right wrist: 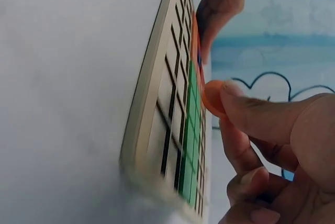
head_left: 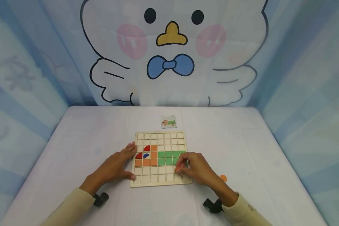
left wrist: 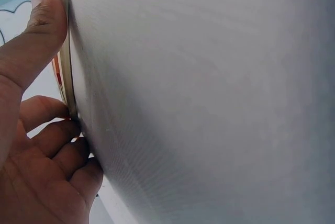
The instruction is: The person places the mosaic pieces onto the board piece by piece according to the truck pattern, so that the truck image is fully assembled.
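Note:
A wooden grid board (head_left: 161,179) lies on the white table. Orange squares (head_left: 153,162), green squares (head_left: 168,161), red quarter-round pieces (head_left: 147,148) and a blue half-round piece (head_left: 146,155) sit in its cells. My left hand (head_left: 115,166) rests along the board's left edge, thumb near the lower corner and fingers spread higher up. Between thumb and fingers, my right hand (head_left: 196,168) pinches an orange rounded piece (right wrist: 213,98) above the board's right side, just below the green rows. That hand hides the cells under it.
Beyond the board lies a small picture card (head_left: 168,121) with a gridded, coloured pattern. Another orange rounded piece (head_left: 223,178) is on the table beside my right forearm, partly covered by it. Curtains (head_left: 308,78) surround the table's back and sides.

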{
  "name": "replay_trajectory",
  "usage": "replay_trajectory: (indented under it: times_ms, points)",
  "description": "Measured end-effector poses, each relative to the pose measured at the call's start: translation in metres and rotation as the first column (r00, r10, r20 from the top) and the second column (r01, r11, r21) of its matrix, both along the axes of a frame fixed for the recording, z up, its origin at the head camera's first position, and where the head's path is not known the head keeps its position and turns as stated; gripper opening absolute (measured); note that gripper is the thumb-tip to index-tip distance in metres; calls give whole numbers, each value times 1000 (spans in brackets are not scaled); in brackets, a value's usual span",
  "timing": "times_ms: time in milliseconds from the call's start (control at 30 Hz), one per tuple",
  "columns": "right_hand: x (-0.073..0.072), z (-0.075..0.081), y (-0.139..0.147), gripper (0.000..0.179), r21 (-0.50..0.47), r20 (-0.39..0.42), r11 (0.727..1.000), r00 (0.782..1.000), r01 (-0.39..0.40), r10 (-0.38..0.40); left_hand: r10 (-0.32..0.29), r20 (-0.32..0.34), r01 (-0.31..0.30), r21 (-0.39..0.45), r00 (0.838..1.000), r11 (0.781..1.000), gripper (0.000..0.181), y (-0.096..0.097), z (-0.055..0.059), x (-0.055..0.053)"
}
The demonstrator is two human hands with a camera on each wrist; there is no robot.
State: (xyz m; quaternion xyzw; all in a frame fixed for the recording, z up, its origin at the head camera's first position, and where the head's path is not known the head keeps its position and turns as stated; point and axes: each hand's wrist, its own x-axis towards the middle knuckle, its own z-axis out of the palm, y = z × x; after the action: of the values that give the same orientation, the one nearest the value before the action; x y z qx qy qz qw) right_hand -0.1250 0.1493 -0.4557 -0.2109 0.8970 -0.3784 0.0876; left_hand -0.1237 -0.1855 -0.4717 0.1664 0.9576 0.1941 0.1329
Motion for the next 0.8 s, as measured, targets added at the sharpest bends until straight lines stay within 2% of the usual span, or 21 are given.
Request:
replay_trajectory:
  times_ms: [200,433,800]
  points:
    - [-5,2,-40,18,1,41,1000,999,-7,7,0,6,0,-2,1000,1000,123,0,0,0]
    - [-11,-1,-78,20,20,28,998,998,-53,53,-11,13,11,15,1000,1000,123,-3,0,-2]
    - [-15,-15,-109,20,91,-27,995,998,-49,52,-22,3,22,26,1000,999,123,-3,1,-2]
